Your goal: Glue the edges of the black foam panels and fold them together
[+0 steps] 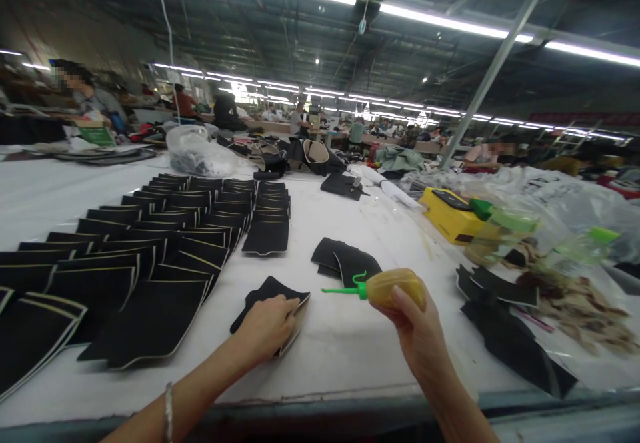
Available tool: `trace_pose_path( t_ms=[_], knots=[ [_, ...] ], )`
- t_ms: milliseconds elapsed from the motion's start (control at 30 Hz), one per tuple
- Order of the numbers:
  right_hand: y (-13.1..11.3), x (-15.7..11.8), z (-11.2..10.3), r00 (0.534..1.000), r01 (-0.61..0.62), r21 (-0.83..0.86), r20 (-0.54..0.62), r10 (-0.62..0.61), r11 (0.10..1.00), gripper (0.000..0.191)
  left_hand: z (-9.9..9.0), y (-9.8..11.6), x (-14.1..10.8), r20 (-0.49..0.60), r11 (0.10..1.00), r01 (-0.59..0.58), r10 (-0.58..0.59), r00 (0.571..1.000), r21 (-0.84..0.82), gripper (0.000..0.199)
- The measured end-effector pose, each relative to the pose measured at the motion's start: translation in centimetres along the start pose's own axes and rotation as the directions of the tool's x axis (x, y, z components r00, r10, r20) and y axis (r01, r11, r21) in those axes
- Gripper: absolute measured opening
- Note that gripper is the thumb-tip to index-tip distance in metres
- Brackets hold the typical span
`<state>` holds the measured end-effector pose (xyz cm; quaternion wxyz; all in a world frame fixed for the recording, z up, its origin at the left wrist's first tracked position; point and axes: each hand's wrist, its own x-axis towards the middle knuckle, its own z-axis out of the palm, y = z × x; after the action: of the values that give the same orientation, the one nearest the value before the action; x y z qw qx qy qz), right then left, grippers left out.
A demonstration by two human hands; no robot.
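My left hand [269,326] is closed on a black fabric panel [260,290] at the front of the table. Its fingers pinch the right edge, which is raised so the beige underside shows. In my right hand [417,316] is a squeeze bottle [397,287] of amber liquid, lying sideways with its thin green nozzle pointing left. The nozzle tip is a short way right of the raised edge and looks apart from it. Just behind the bottle lie a few more black panels [333,254], overlapping.
Overlapping rows of black panels [165,303] cover the left of the white table [310,363]. On the right are a yellow box [447,216], clear plastic containers [503,233], black cut pieces [515,346] and beige scraps [585,309]. A plastic bag [200,153] stands farther back; people work beyond.
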<state>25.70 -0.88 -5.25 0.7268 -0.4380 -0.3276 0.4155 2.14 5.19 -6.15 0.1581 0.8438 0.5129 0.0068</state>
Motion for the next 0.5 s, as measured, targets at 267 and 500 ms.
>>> trace_pose_path(
  t_ms=[267,500],
  knots=[
    [1.2,-1.4,2.0,0.952,0.294,-0.47,0.218,-0.213,0.832,0.055,0.6,-0.2,0.2,-0.002,0.999,0.022,-0.022,1.0,-0.048,0.048],
    [2.0,-0.4,2.5,0.886,0.447,-0.607,0.399,-0.235,0.657,0.054,0.6,-0.4,0.3,-0.028,0.997,-0.002,0.0,1.0,-0.074,0.052]
  ],
)
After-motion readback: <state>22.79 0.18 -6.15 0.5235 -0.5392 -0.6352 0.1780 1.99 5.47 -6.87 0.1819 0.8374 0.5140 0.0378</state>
